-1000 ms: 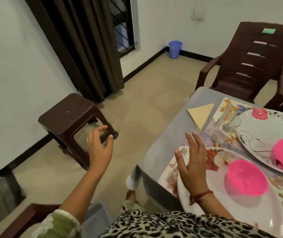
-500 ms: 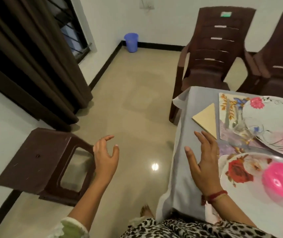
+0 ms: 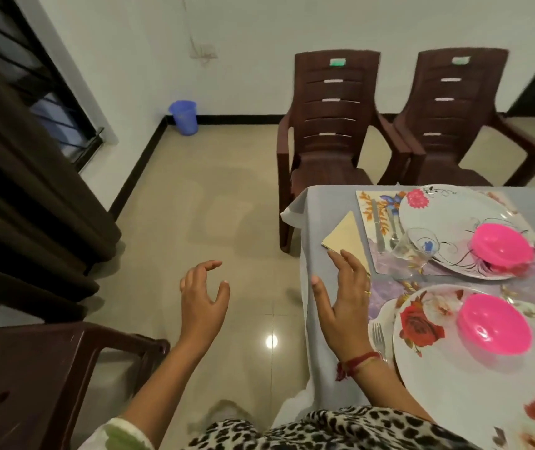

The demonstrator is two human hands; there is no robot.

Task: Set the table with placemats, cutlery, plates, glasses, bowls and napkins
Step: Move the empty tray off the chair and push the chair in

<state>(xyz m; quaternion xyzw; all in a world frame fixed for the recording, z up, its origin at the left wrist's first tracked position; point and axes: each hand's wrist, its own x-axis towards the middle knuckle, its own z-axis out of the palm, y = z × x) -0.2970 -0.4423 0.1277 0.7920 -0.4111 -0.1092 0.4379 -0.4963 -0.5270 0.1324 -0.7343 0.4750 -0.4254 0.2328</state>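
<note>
**2 places nearly laid, both hands empty**

On the grey-clothed table (image 3: 314, 203) I can see 2 settings. The far one looks complete. It has a floral placemat (image 3: 368, 198) carrying a steel knife (image 3: 377, 225), and a white plate with a pink flower (image 3: 447, 216) with a pink plastic bowl (image 3: 503, 245) on it. A clear drinking glass (image 3: 413, 251) stands at the plate's near-left rim, and a cream folded napkin (image 3: 344, 238) lies just left of the mat.

The near setting has a purple-toned placemat (image 3: 381, 293), a white plate with red roses (image 3: 454, 378), a second pink bowl (image 3: 493, 323) on it and a steel fork (image 3: 378, 332) at its left edge. I see no napkin beside it, so that is probably what is left, though the frame cuts off its right side.

The right hand (image 3: 344, 303) hovers at the table's left edge, just near of the napkin, palm down. Its fingers are spread wide and hold nothing; whether it touches the cloth I cannot tell. The left hand (image 3: 202, 303) hangs over the floor, left of the table, fingers loosely curved and apart, also empty.
</note>
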